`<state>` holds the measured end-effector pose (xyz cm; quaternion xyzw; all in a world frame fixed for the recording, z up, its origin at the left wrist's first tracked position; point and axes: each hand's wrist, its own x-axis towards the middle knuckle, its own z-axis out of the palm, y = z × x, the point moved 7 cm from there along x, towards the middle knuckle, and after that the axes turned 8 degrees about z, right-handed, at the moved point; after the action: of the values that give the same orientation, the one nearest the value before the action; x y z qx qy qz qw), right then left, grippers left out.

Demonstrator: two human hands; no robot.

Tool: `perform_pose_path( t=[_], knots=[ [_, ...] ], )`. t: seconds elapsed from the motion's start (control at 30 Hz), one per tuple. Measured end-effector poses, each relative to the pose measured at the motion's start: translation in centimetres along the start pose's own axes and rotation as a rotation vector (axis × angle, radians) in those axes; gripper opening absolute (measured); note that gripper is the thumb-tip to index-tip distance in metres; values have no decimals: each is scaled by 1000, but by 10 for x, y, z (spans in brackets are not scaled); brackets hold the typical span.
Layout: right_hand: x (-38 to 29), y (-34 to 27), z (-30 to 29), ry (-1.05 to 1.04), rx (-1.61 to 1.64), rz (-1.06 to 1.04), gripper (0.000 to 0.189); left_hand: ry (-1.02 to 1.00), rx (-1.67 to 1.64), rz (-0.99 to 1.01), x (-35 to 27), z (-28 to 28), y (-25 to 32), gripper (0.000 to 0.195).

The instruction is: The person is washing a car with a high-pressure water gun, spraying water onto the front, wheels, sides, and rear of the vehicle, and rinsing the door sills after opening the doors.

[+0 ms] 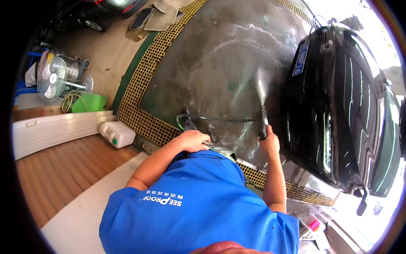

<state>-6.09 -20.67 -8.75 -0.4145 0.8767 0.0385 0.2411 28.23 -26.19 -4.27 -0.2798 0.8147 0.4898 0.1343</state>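
My right hand [270, 143] grips the black handle of a pressure-washer spray gun [264, 119], held out ahead of me. A white fan of water [261, 84] leaves its nozzle towards the wet dark floor [206, 70]. At my waist, my left hand [194, 141] is curled around a thin hose [219, 118]. This hose loops out past my shoe and runs right towards the car. Close on my right stands a black car [349, 111], its glossy front facing the wet floor.
Yellow floor grating [142, 79] borders the wet area. To the left are a white jerrycan [117, 134], a long pale panel [60, 130], a standing fan [52, 78] and a green box [88, 102]. Car mats [161, 19] lie near another dark car [104, 12].
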Motion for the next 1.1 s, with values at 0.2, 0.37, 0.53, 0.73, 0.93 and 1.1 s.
perform_pose_path(
  t=[0.2,0.37,0.53,0.73,0.93,1.1],
  knots=[
    [-5,-176,-46,-58,49,-89,78,-53,36,41,-29,-129,-77,42],
    [32,-209,-77,85,135,-19,76,34,40,36,-44,-209,-125,43],
    [78,-234,-93,140,287,43,76,139,44,42,-42,-276,-180,45],
    [158,-331,-90,84,401,-107,78,150,-8,-67,-27,-374,-251,45],
    [257,-366,-106,242,446,175,72,85,-17,-115,-7,-497,-293,45],
    [305,-384,-135,354,499,281,68,32,99,-27,49,-592,-313,44]
  ],
)
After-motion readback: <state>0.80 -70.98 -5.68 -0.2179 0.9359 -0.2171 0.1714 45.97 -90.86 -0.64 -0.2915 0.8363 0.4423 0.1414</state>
